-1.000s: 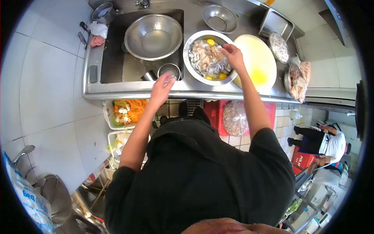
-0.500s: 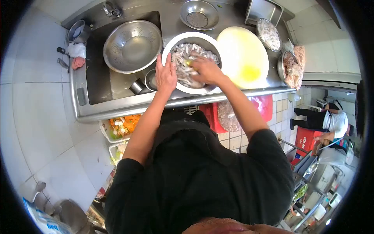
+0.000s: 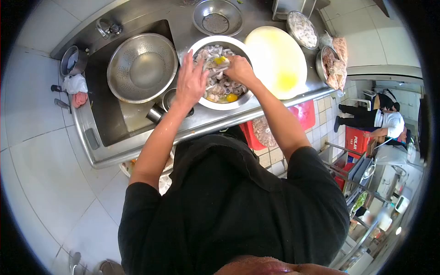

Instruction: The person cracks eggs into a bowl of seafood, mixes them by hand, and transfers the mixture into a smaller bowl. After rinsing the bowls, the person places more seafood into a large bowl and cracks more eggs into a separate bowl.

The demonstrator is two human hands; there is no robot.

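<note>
A white-rimmed metal bowl [image 3: 245, 46] stands at the counter's edge, filled with pale, purplish-grey strips that look like cut squid [image 3: 219, 75]. An orange egg yolk [image 3: 232, 97] rests near its front side, and a yellow smear shows among the strips further back. My right hand [image 3: 240, 71] reaches into the bowl from the right, its fingers curled into the strips and partly hidden by them. At the left rim is my left hand [image 3: 189, 82], fingers spread and stretched out, with nothing in them.
Left of the bowl, a large perforated colander [image 3: 117, 68] sits over the sink [image 3: 103, 105]. A round cutting board [image 3: 275, 55] lies to the right. Behind stands a smaller strainer [image 3: 201, 20]. Bowls of pale food [image 3: 302, 30] and raw meat [image 3: 330, 64] are farther right. Another person [image 3: 389, 120] is beyond.
My right hand has worked through the strips, and a whole yolk now shows at the front. My left hand's fingers have spread more over the rim. The whole view has shifted slightly.
</note>
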